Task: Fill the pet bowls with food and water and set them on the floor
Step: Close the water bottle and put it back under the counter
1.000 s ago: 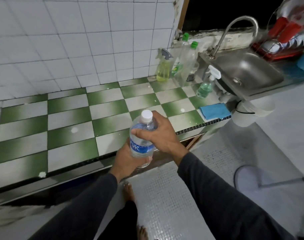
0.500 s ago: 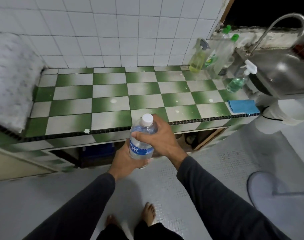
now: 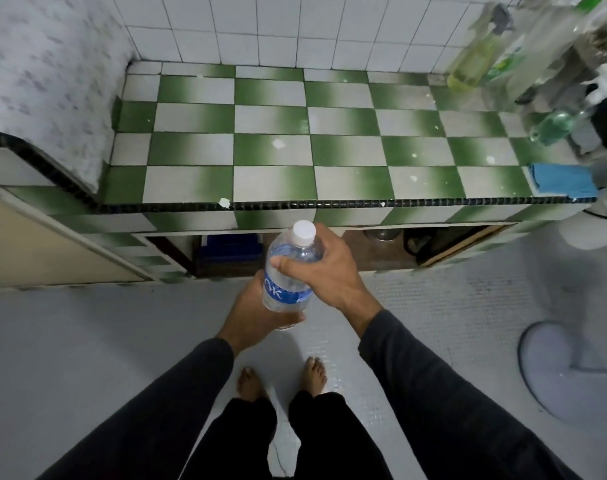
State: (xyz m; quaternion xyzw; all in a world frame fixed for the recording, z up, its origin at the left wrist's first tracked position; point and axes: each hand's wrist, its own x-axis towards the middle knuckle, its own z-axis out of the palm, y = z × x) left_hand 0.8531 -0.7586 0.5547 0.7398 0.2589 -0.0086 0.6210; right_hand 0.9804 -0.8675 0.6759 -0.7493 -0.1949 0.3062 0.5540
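Observation:
A clear plastic water bottle (image 3: 290, 271) with a white cap and a blue label stands upright in front of my body, below the counter's front edge. My left hand (image 3: 257, 313) cups its base from underneath, fingers curled round it. My right hand (image 3: 324, 271) grips its upper body from the right, with the thumb across the front. The cap is on. No pet bowl shows in the head view.
The green-and-white checkered counter (image 3: 274, 157) runs across ahead. Spray bottles (image 3: 475, 60) stand at its far right and a blue cloth (image 3: 561, 180) lies at its right edge. Below it is an open shelf with a blue crate (image 3: 231, 249). My bare feet (image 3: 281, 379) stand on grey floor; a pale round object (image 3: 568, 372) lies right.
The view has swung left and down, so the sink has left the frame and the left wall shows. Both hands keep the same hold on the bottle, now below the counter edge.

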